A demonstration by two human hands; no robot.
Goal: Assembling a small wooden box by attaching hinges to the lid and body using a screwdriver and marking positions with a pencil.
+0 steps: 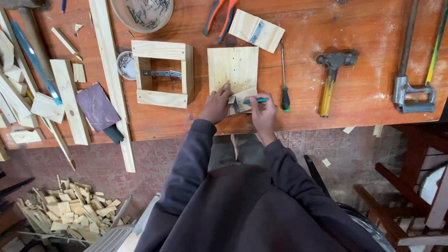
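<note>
Head view: one square board (pixel 232 65) lies on the orange bench (pixel 364 93), beside one frame (pixel 161 73), one hammer (pixel 332 77), one screwdriver (pixel 284 79) and one bowl of nails (pixel 142 11). The left hand (pixel 216 106) presses a small block (pixel 242 99) at the board's near edge; the right hand (pixel 263 114) pinches a green pen (pixel 255 100). Offcuts litter the brick floor; the block is half hidden.

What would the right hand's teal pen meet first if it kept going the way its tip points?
Likely the small metal hinge under its tip, then the left hand; the right hand points its pen leftward.
</note>
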